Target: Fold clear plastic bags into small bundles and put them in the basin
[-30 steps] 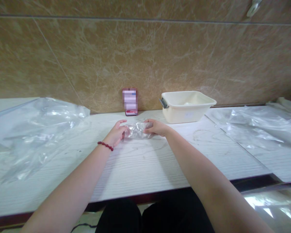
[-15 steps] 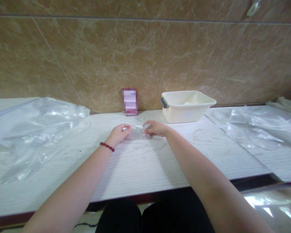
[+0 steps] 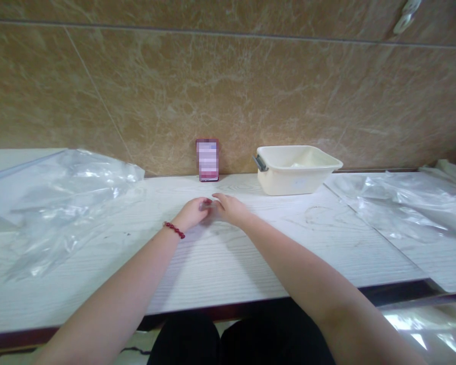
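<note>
My left hand (image 3: 193, 212) is closed, with a small bit of crumpled clear plastic bag (image 3: 204, 205) showing between its thumb and fingers. Most of that bag is hidden by the fingers. Close beside it on the right is my right hand (image 3: 230, 208), its thumb and fingers apart and pointing toward the left hand, with nothing visible in its grip. Both hands are just above the white wood-grain table (image 3: 220, 268), in front of a phone (image 3: 208, 161) that leans upright on the wall.
A cream plastic tub (image 3: 289, 181) with a grey clip handle stands behind and right of my hands; something pale lies inside. Large clear plastic sheets (image 3: 64, 197) spread over the left of the table, and more clear plastic (image 3: 406, 203) lies at the right. A marbled wall closes off the back.
The clear bag, earlier stretched between both hands, is now bunched small in my left hand. My right hand has moved left and opened. The view has shifted slightly.
</note>
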Demonstrator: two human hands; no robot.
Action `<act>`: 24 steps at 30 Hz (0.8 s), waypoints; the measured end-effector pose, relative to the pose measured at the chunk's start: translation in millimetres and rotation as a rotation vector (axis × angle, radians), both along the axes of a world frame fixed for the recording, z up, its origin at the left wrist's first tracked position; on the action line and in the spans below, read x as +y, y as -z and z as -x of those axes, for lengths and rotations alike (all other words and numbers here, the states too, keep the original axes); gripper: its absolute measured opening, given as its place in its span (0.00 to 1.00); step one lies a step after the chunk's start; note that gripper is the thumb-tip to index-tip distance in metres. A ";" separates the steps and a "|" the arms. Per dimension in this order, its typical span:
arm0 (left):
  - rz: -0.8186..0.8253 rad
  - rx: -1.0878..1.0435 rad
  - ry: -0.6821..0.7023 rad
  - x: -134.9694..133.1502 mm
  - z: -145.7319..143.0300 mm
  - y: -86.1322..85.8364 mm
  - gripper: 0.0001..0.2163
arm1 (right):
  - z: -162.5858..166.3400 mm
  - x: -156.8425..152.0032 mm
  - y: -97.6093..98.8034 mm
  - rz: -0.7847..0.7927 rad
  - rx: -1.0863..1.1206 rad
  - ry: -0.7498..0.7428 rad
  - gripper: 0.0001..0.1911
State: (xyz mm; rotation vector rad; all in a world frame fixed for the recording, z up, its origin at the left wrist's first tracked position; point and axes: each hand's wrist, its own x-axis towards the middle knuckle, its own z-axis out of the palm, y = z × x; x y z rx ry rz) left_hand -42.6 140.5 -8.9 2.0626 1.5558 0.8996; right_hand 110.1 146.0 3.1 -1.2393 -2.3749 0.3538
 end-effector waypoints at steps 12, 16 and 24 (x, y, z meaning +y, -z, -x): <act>-0.208 0.228 0.028 -13.1 -15.5 -9.7 0.15 | 10.3 -9.1 19.2 -0.072 -0.355 -0.044 0.25; -0.160 0.118 0.236 -21.9 -35.2 -8.0 0.18 | 9.6 -12.8 12.5 -0.057 -0.417 -0.086 0.28; -0.001 0.113 0.185 -15.8 -30.5 7.2 0.22 | 12.8 -7.8 15.3 0.033 -0.481 -0.064 0.30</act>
